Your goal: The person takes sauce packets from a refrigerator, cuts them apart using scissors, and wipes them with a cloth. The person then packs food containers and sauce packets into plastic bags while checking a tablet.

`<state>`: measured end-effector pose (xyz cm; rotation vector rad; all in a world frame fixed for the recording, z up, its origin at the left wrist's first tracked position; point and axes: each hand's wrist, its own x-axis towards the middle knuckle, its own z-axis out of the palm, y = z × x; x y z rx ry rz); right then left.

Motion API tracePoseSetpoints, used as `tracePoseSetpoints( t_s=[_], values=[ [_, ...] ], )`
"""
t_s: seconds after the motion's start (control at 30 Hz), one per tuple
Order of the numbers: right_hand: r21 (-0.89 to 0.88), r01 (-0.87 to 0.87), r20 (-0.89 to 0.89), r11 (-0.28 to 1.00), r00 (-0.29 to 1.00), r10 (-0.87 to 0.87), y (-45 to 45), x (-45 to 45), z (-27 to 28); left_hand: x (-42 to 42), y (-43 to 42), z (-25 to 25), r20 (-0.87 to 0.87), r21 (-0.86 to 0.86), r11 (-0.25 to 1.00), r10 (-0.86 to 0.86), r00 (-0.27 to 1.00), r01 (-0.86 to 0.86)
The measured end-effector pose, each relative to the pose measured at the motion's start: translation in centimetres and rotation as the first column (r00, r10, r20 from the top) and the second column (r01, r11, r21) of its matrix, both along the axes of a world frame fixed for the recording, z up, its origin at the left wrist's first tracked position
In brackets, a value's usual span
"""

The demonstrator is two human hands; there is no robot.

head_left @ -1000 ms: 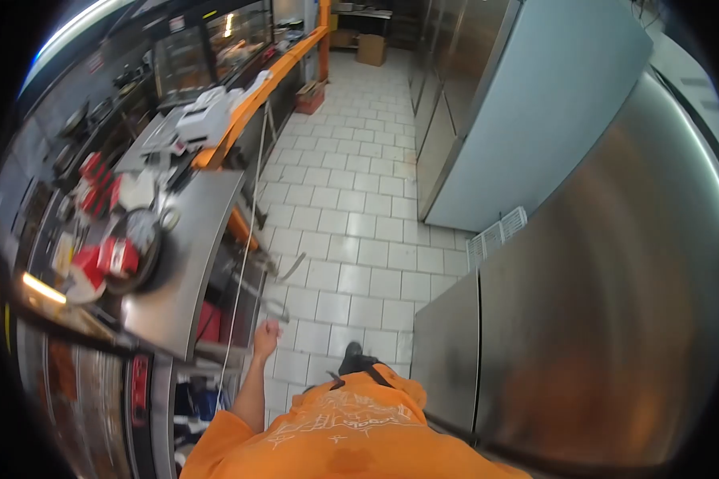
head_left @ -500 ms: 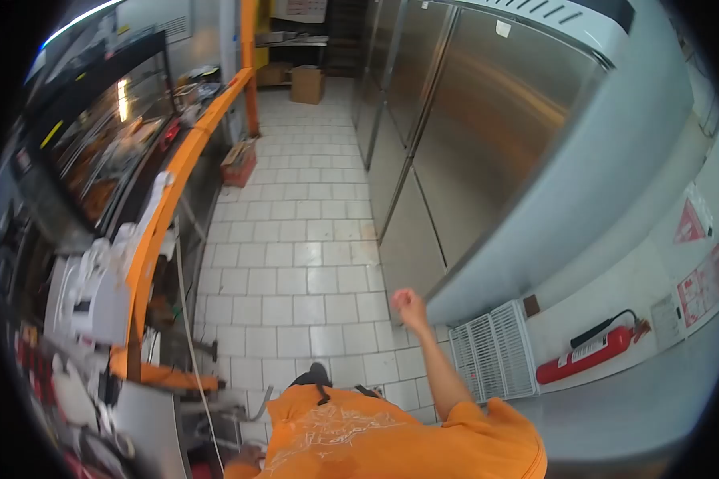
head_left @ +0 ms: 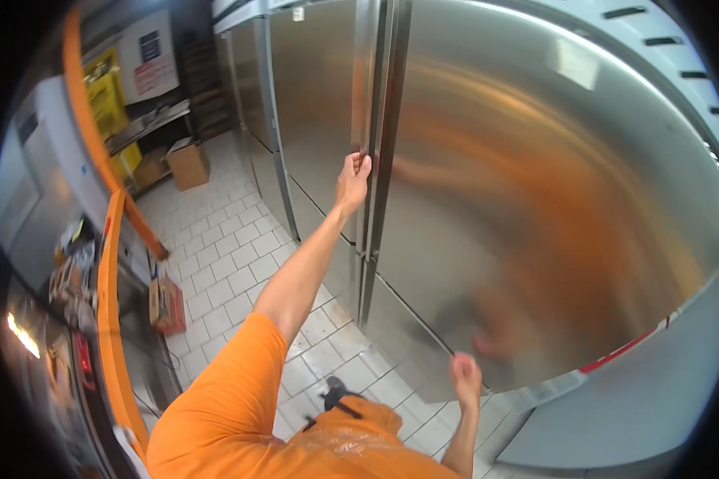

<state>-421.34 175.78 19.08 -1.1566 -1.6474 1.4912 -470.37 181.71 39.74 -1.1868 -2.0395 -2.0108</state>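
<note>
My left hand (head_left: 351,184) is raised at the vertical edge of a tall steel refrigerator door (head_left: 315,104), its fingers curled at the edge strip beside the narrow gap between two door columns. Lower and to the right, my right hand (head_left: 466,375) is closed in front of the lower steel door (head_left: 411,327), close to the horizontal seam. Whether it holds anything is too small to tell. The wide steel door (head_left: 487,199) on the right shows a blurred orange reflection.
An orange rail (head_left: 108,319) runs along the left, with a cluttered counter (head_left: 64,343) behind it. A red box (head_left: 167,306) and a cardboard box (head_left: 188,165) stand on the white tiled floor (head_left: 232,267). A shelf (head_left: 152,128) is at the back.
The view has turned right, from the counter and aisle to the steel doors. My left hand has come up to the door edge, and my right hand is now by the lower door.
</note>
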Motion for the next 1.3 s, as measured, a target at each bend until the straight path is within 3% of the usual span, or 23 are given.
tracePoseSetpoints(
  t_s=[0.03, 0.13, 0.17, 0.2, 0.23, 0.27, 0.3, 0.33, 0.4, 0.5, 0.6, 0.67, 0.7, 0.8, 0.9, 1.0, 1.03, 1.07, 1.1, 1.17, 1.2, 1.23, 1.3],
  values=[
    [0.12, 0.019, -0.098, 0.993, 0.995, -0.007, -0.1, -6.4, 2.5, -0.7, 0.1, 1.0, 0.139, -0.001, 0.998, -0.066, 0.988, 0.067],
    [0.107, -0.152, -0.294, 0.983, 0.939, 0.177, -0.7, -22.8, 12.9, -2.2, -4.6, 3.8, 0.096, -0.177, 0.967, -0.168, 0.981, 0.183],
    [0.259, -0.063, -0.268, 0.964, 0.954, 0.134, -0.5, -27.1, 16.7, -4.8, -5.9, 2.0, 0.139, -0.212, 0.961, -0.149, 0.979, 0.176],
    [0.41, 0.02, -0.238, 0.912, 0.967, 0.086, 0.0, -30.8, 19.6, -5.0, -9.1, 1.4, 0.068, -0.012, 0.985, -0.17, 0.983, 0.171],
    [0.504, 0.137, -0.218, 0.853, 0.976, -0.028, 1.2, -34.2, 21.5, -7.8, -11.0, -3.8, -0.17, 0.127, 0.992, 0.007, 0.985, 0.014],
    [0.586, 0.243, -0.207, 0.773, 0.967, -0.146, 2.0, -37.3, 22.7, -11.5, -16.4, -5.7, 0.112, 0.079, 0.974, -0.221, 0.969, 0.213],
    [0.602, 0.281, -0.158, 0.747, 0.959, -0.234, 2.2, -40.1, 23.2, -13.8, -21.2, -6.6, -0.144, -0.032, 0.987, -0.158, 0.977, 0.155],
    [0.618, 0.316, -0.109, 0.72, 0.941, -0.32, 2.4, -42.8, 23.6, -16.7, -27.0, -8.7, 0.058, 0.088, 0.986, -0.145, 0.988, 0.139],
    [0.741, 0.47, -0.126, 0.479, 0.798, -0.589, 3.0, -46.6, 22.5, -20.9, -30.7, -8.4, 0.377, 0.387, 0.867, 0.161, 0.912, -0.313],
    [0.585, 0.653, -0.144, 0.481, 0.667, -0.731, 3.2, -48.0, 21.1, -35.1, -40.3, -8.4, 0.362, 0.279, 0.828, 0.378, 0.852, -0.486],
    [0.445, 0.774, -0.094, 0.45, 0.54, -0.837, -0.1, -50.8, 24.4, -50.4, -44.0, -7.1, 0.289, 0.42, 0.838, 0.242, 0.926, -0.349],
    [0.533, 0.809, -0.353, 0.248, 0.479, -0.804, -4.4, -50.5, 20.7, -62.1, -46.4, -11.8, 0.011, 0.171, 0.888, 0.432, 0.902, -0.427],
    [0.483, 0.835, -0.296, 0.263, 0.438, -0.849, -8.6, -49.8, 19.8, -67.3, -46.8, -13.6, -0.097, 0.098, 0.884, 0.465, 0.88, -0.457],
    [0.397, 0.917, -0.424, 0.021, 0.204, -0.882, -21.0, -46.4, 19.5, -74.3, -43.4, -15.8, 0.168, 0.021, 0.91, 0.404, 0.899, -0.413],
    [0.575, 0.713, -0.35, -0.401, -0.229, -0.908, -30.7, -41.9, 17.9, -76.2, -39.2, -16.5, 0.37, -0.074, 0.914, 0.396, 0.841, -0.398],
    [0.609, 0.577, -0.326, -0.544, -0.443, -0.835, -37.2, -34.9, 15.9, -78.5, -35.1, -25.9, 0.433, -0.412, 0.724, 0.689, 0.581, -0.553],
    [0.554, 0.615, -0.153, -0.561, -0.588, -0.795, -40.0, -29.9, 13.9, -71.8, -31.4, -24.9, 0.472, -0.32, 0.758, 0.648, 0.598, -0.568],
    [0.552, 0.614, -0.154, -0.564, -0.59, -0.793, -40.8, -27.5, 14.1, -72.9, -31.1, -33.7, 0.217, -0.564, 0.764, 0.504, 0.836, -0.314],
    [0.687, 0.499, -0.009, -0.528, -0.721, -0.693, -41.5, -25.6, 15.0, -68.8, -29.3, -39.7, 0.439, -0.244, 0.969, 0.141, 0.887, -0.033],
    [0.807, 0.391, 0.098, -0.442, -0.828, -0.553, -39.2, -25.8, 17.9, -55.4, -25.0, -34.3, 0.67, -0.172, 0.769, -0.368, 0.645, 0.616],
    [0.746, 0.385, -0.105, -0.543, -0.737, -0.667, -35.1, -29.8, 20.4, -50.3, -21.7, -32.6, 0.725, -0.258, 0.637, -0.37, 0.581, 0.726],
    [0.664, 0.402, -0.314, -0.63, -0.615, -0.723, -30.9, -33.5, 21.9, -46.2, -18.4, -31.5, 0.49, -0.369, 0.479, -0.628, 0.604, 0.797],
    [0.629, 0.733, -0.272, -0.259, -0.105, -0.957, -21.4, -40.5, 24.2, -37.8, -12.9, -17.5, 0.385, -0.376, 0.276, -0.821, 0.42, 0.884]
  ],
)
